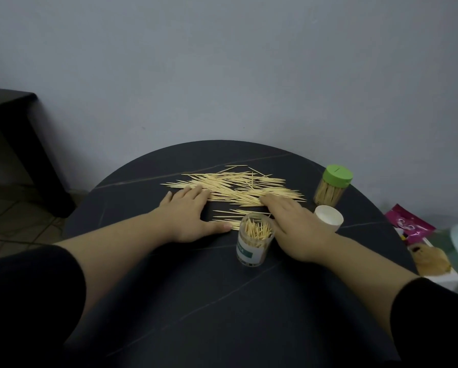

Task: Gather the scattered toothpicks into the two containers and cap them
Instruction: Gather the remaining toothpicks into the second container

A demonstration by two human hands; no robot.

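Toothpicks (238, 187): pale, thin wooden sticks with pointed ends, far too many to count. Most lie flat in one loose heap across the far middle of the desk (222, 301), largely running left to right. A small separate cluster lies nearer, between the two hands.
Open container (253, 241): one clear, upright cylinder with a white and teal label. It stands near the middle of the desk, uncapped, part full of toothpicks standing on end.
Capped container (328, 193): one clear cylinder packed with toothpicks, upright at the far right of the desk.
Green cap (338, 175): one, seated on the capped container.
White cap (328, 217): one, lying hollow side up on the desk between the two containers, just right of the right hand.
Left grip (188, 213): palm down, fingers straight and flat, with the tips on the near left edge of the heap. The thumb is spread toward the open container. It holds nothing.
Right grip (297, 227): palm down, fingers stretched onto the near right of the heap, just beside the open container. It holds nothing.
Desk: one, round and dark with thin pale veins.
Pink packet (408, 227): one, beyond the right rim of the desk.
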